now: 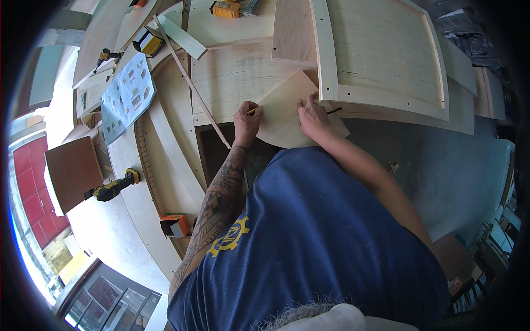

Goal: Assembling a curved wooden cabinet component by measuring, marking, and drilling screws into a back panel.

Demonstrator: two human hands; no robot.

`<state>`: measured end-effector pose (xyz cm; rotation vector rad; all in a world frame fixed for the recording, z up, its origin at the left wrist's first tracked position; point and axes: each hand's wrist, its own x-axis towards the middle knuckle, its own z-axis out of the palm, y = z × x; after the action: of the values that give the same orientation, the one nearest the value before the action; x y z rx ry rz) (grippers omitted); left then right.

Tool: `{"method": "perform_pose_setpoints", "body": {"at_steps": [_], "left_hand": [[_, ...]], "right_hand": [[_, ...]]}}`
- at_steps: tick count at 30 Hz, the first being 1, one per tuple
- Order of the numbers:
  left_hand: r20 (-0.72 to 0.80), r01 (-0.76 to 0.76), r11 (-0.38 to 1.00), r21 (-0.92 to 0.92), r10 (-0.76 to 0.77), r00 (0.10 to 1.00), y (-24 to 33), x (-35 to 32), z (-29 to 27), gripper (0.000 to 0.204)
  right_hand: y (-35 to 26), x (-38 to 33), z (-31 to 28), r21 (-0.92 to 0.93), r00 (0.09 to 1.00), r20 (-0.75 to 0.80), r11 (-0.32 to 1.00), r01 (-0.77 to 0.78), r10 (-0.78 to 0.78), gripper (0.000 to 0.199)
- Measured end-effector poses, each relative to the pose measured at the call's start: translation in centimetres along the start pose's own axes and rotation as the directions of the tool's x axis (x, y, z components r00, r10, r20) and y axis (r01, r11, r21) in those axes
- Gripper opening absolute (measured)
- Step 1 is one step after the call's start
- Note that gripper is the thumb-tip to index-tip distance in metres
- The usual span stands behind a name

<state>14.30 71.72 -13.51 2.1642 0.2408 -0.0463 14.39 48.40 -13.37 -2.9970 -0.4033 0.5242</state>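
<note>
Blue shirt [320,243] fills the near foreground, a yellow gear emblem on its side, and both forearms reach up from it to the workbench. Sweeping from the far left: a brown board [73,171] leans by the red window frame, and just right of it a yellow-and-black cordless drill [113,187] lies on its side on a pale plywood sheet [118,231]. Further up, a printed instruction sheet [128,96] rests flat, with a second small drill [106,55] above it near the bench edge. An orange-and-grey box [175,225] sits low beside the tattooed forearm. A thin wooden strip [201,102] runs diagonally across the curved panels.

Now the action: the left hand [247,122] is pinched closed around a yellow pencil [252,111], its tip right at the left edge of a small plywood piece [292,116]. That piece lies flat at mid-bench, over the front edge of a bigger panel and a dark opening below. The right hand [313,117] presses down on it, fingers spread flat on its upper right part, gripping nothing. Just beyond the fingertips, a large framed panel [381,55] with a raised border lies on the bench, drilled holes along its lower rail. Grey floor [441,165] shows to the right.
</note>
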Motion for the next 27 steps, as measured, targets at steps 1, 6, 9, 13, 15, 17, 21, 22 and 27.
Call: {"method": "perform_pose_setpoints", "body": {"at_steps": [1, 6, 9, 13, 15, 17, 21, 22, 27], "left_hand": [[0.044, -0.012, 1.0, -0.018, 0.013, 0.999, 0.2, -0.1, 0.2, 0.02], [-0.013, 0.013, 0.998, -0.06, -0.014, 1.0, 1.2, -0.1, 0.2, 0.019], [0.038, 0.045, 0.999, 0.026, -0.046, 0.998, 1.0, 0.1, -1.1, 0.019], [-0.166, 0.154, 0.971, -0.18, -0.185, 0.969, 0.1, -3.4, -1.6, 0.022], [-0.374, 0.11, 0.95, -0.291, -0.219, 0.901, -0.3, -7.4, -1.2, 0.027], [-0.449, 0.149, 0.876, -0.459, -0.373, 0.812, -1.6, -12.1, 0.3, 0.031], [0.056, 0.344, 0.629, -0.697, -0.431, 0.901, -10.5, -20.4, 9.0, 0.043], [0.151, 0.367, 0.688, -0.626, -0.355, 0.923, -8.9, -20.4, 10.6, 0.044], [0.373, 0.441, 0.089, -0.893, -0.403, 0.836, 1.3, -22.3, 10.7, 0.045]], "right_hand": [[0.1, 0.0, 0.1, -0.003, 1.0, -0.008, 1.0, 0.004, -0.004, 0.071], [0.2, -0.2, 0.3, -0.007, 1.0, -0.007, 1.0, 0.011, -0.011, 0.069], [-0.4, -0.5, 0.0, -0.03, 1.0, -0.004, 0.999, 0.019, -0.019, 0.068], [-0.9, -1.5, -1.1, 0.026, 0.993, 0.119, 1.0, 0.01, -0.013, 0.055], [-0.9, -2.4, -1.4, 0.026, 0.992, 0.119, 0.999, 0.032, -0.035, 0.059], [-1.3, -3.3, -1.9, 0.02, 0.991, 0.127, 0.999, 0.025, -0.028, 0.07], [-3.5, -5.9, -3.4, 0.026, 0.982, 0.167, 0.996, 0.087, -0.09, 0.071], [-2.1, -6.3, -2.0, 0.036, 0.986, 0.13, 0.994, 0.103, -0.107, 0.073], [3.5, -10.1, 2.4, 0.221, 0.951, -0.076, 0.925, 0.31, -0.301, 0.08]]}}
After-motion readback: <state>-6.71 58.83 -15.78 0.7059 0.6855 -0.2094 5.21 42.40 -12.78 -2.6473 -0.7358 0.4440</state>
